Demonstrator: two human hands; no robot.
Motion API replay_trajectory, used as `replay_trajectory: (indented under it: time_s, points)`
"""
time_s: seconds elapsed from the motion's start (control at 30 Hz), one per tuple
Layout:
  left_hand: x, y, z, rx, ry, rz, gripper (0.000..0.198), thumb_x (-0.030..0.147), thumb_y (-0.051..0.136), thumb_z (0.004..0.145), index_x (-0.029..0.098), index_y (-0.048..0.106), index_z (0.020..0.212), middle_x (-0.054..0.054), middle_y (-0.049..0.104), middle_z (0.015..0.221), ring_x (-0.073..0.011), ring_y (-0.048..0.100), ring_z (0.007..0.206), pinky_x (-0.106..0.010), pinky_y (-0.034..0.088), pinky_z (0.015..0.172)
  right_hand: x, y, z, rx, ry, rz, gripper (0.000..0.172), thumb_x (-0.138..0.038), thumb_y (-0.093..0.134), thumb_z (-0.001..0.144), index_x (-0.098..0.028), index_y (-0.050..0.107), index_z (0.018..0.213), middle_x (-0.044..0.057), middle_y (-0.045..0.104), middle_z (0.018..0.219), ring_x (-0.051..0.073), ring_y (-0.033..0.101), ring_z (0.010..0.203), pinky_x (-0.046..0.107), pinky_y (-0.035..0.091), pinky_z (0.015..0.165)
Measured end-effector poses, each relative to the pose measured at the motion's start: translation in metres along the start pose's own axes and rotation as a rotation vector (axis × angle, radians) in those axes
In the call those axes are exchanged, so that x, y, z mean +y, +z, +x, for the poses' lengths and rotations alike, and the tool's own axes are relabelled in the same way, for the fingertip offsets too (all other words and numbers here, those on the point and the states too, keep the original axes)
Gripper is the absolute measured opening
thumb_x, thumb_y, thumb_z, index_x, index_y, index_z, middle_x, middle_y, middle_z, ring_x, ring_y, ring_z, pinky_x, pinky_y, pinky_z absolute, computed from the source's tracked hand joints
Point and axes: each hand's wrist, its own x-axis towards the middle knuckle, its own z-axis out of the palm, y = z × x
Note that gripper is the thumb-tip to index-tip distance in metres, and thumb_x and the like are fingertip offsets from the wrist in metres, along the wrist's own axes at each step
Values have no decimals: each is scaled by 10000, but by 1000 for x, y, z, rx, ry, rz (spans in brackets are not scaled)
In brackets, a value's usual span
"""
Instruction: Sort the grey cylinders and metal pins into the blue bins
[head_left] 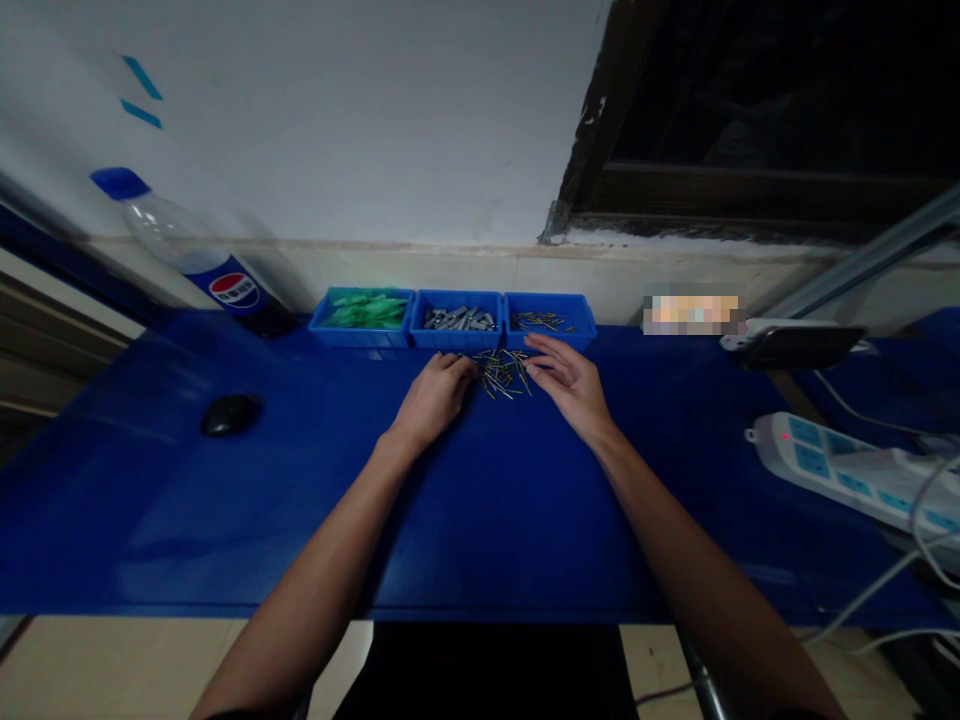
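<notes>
A loose heap of small metal screws (501, 371) lies on the blue table (300, 500), just in front of three blue bins. My left hand (435, 395) rests at the heap's left edge with its fingers curled down onto the screws. My right hand (566, 378) lies at the heap's right edge, fingers stretched out and slightly apart, tips touching the screws. The left bin (363, 314) holds green plastic pieces, the middle bin (457, 318) grey metal pieces, the right bin (550, 320) a few thin screws.
A cola bottle (196, 254) leans against the wall at the back left. A black computer mouse (231, 413) sits on the left. A phone on a stand (795, 345) and a white power strip (840, 462) with cables are on the right.
</notes>
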Motion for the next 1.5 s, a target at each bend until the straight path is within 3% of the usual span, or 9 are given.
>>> replay_trajectory:
  time_s: [0.2,0.37,0.5,0.6,0.83,1.0,1.13,1.27,1.5]
  points:
    - [-4,-5,0,-24,1,-10,203,151,444,1049,202,638,1081,-99,648,1025,-236,626,911,-363,536,837,-1,1,-1,9,2,17,433,-379,787,872,-308,721,1294,91,727,1351,244,749,1018,477,595,979]
    - [-1,-7,2,145,-42,-217,196,108,557,973,200,655,1115,-60,666,999,-194,657,890,-333,558,843,-1,1,-1,15,3,-4,417,-408,791,862,-288,735,1258,93,754,1296,238,746,1002,445,605,934]
    - [11,-3,4,257,-61,-432,244,163,667,932,207,669,1172,-50,695,990,-187,690,890,-346,596,863,-2,2,-3,-12,17,-19,376,-430,784,867,-251,758,1196,74,805,1040,206,740,831,373,611,766]
    - [18,0,4,249,-42,-515,278,199,704,922,206,672,1198,-61,705,1003,-190,703,901,-353,613,874,-3,5,-4,-65,50,-16,380,-438,805,848,-238,776,1169,48,796,912,182,716,725,337,585,675]
    - [24,2,2,221,31,-502,287,168,723,914,204,686,1196,-55,715,993,-179,709,894,-328,605,848,-3,9,-6,-150,146,101,290,-424,867,769,-235,831,986,51,813,894,183,734,721,356,606,706]
    - [22,-2,1,141,56,-295,348,176,747,904,204,677,1244,-75,729,1104,-218,701,1010,-376,592,931,-4,7,-4,-68,131,55,228,-426,832,806,-228,835,918,59,807,823,194,720,658,382,613,666]
    - [14,1,0,50,90,-112,305,165,663,963,176,700,1265,-121,720,1292,-287,649,1218,-479,535,1084,-6,2,4,100,26,6,241,-384,777,860,-257,830,1058,79,828,1035,235,762,839,437,633,802]
    - [10,6,0,3,141,-33,239,168,611,1002,163,742,1202,-108,752,1255,-286,658,1177,-486,541,1069,-1,-3,12,127,-30,-14,482,-330,778,838,-318,739,1319,67,740,1355,263,749,1038,465,624,903]
    - [9,5,0,0,71,-46,163,170,599,1013,186,745,1083,-86,756,1107,-262,687,1037,-429,573,941,7,-7,5,95,-28,-42,431,-305,744,865,-311,745,1295,75,760,1302,253,762,989,450,629,860]
